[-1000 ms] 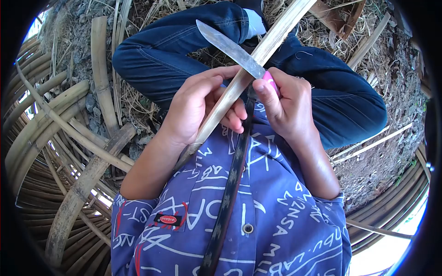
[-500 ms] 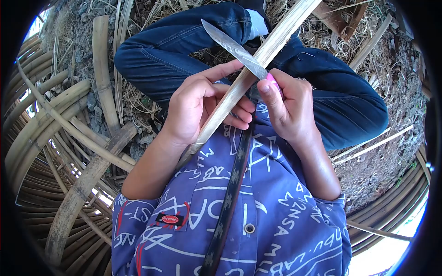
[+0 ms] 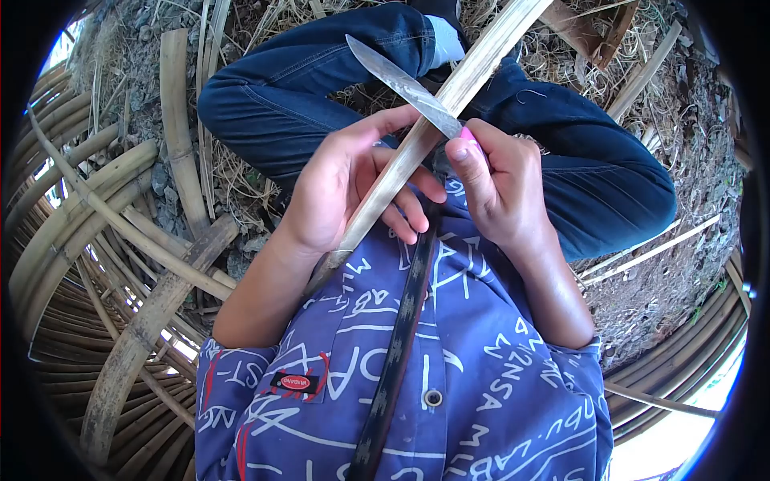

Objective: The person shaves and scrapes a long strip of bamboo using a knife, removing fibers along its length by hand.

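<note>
A long split bamboo strip [image 3: 473,76] slants across my lap, its lower end against the shirt near my left forearm. My left hand [image 3: 333,180] cradles the strip, its lower fingers loosely curled beneath it. The left index finger stretches to the knife blade. In my right hand [image 3: 505,172] is a knife [image 3: 401,82] with a pink handle, mostly covered by the fingers. Its blade lies across the top of the strip, pointing up and left. The right thumb presses along the handle near the blade's base.
My crossed legs in jeans [image 3: 273,104] frame the work. Curved bamboo pieces [image 3: 128,361] and a large bamboo framework stand at the left. Shavings [image 3: 241,160] and thin strips litter the ground, with brown wood pieces [image 3: 577,36] at the upper right.
The lower fingers of my left hand have loosened and dropped slightly under the strip. The knife and strip have shifted very slightly to the left.
</note>
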### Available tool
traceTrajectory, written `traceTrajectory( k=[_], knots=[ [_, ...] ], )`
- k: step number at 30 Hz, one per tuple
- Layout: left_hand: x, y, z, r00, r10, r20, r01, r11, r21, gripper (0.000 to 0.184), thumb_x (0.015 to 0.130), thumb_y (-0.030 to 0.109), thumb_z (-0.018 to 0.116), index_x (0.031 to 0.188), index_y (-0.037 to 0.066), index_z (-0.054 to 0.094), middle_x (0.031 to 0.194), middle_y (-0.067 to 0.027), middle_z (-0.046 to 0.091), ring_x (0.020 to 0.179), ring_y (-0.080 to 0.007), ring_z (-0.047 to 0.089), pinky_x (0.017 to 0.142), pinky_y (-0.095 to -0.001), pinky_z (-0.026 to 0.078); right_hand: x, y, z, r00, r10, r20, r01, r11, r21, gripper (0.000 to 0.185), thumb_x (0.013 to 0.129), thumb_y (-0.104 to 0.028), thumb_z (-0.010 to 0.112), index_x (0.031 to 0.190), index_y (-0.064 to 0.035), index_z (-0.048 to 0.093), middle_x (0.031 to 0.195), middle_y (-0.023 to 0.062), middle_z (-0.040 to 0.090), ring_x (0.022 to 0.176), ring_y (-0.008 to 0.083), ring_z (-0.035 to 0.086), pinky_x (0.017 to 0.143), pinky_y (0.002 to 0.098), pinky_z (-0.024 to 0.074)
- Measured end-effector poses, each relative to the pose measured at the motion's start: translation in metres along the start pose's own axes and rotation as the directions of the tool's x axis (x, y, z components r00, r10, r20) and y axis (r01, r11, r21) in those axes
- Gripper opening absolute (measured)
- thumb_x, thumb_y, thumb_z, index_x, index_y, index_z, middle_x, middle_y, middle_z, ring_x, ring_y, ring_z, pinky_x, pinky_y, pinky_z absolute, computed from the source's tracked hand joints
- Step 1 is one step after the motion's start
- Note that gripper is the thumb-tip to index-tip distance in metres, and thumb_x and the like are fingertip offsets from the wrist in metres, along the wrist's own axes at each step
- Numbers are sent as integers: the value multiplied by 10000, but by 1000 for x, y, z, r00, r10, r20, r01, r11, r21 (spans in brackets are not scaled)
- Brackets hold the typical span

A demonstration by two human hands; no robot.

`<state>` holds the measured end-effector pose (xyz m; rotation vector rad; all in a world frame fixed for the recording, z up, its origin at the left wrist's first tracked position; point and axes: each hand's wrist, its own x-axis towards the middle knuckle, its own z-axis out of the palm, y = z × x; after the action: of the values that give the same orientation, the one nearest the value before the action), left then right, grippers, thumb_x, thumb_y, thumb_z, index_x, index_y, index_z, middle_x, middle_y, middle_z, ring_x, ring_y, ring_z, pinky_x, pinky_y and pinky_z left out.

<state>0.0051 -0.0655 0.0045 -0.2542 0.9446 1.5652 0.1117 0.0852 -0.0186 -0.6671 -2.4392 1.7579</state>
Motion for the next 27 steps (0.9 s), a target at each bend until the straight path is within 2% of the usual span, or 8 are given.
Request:
traceTrajectory(
  k=[1,3,4,7,10,13,21,27],
  knots=[
    [0,2,0,1000,-1,1,1,1000,1,547,937,374,326,1219,-83,428,809,-262,622,597,-278,656,473,-323,563,0,0,0,1000,0,-1,0,1000,0,443,863,-401,607,645,-19,554,522,162,501,496,348,533,474,387,412],
    [1,7,2,999,-17,36,-1,891,454,479,906,266,432,1218,-97,422,791,-251,627,521,-232,638,406,-268,522,0,1,1,1000,-8,-5,8,1000,-30,436,860,-399,612,650,-21,553,525,161,500,502,351,531,478,390,413],
    [0,6,6,1000,-8,-3,8,909,416,426,857,145,494,1203,-98,440,776,-236,633,464,-187,610,357,-224,461,0,3,1,1000,-8,-5,8,1000,-30,436,860,-399,612,650,-21,553,525,161,500,502,351,531,478,390,413],
    [-2,9,12,998,-47,-38,60,846,530,404,894,202,426,1147,-107,483,733,-231,630,409,-146,552,324,-207,389,0,7,3,999,-32,-16,32,999,8,430,853,-398,622,657,-21,555,529,160,502,506,353,529,479,392,412],
    [0,8,-1,995,-74,68,40,915,401,437,929,252,324,1087,-104,524,690,-221,623,356,-98,449,316,-200,299,-1,6,4,999,-39,-19,39,999,-1,426,852,-397,624,660,-23,557,531,158,503,505,349,532,481,393,416],
    [-3,5,7,1000,-23,6,17,852,523,493,944,271,243,1066,-107,535,667,-209,614,339,-72,357,329,-196,262,0,8,4,995,-90,-43,87,994,-71,425,852,-396,624,659,-24,558,525,157,502,502,345,538,476,391,420],
    [-4,4,10,1000,-9,-18,17,866,500,477,934,260,272,1079,-111,535,645,-193,601,345,-54,315,343,-187,250,18,14,-23,951,-52,-306,-9,981,-194,407,872,-380,611,690,-17,580,533,163,506,478,334,522,464,366,417],
    [-5,4,8,995,-61,-79,86,929,360,415,920,281,349,1003,-45,593,618,-125,579,394,-43,344,376,-178,265,-8,-2,-3,989,-145,-2,144,982,-122,369,846,-361,640,667,-42,588,554,149,544,518,324,576,479,378,442]
  ],
)
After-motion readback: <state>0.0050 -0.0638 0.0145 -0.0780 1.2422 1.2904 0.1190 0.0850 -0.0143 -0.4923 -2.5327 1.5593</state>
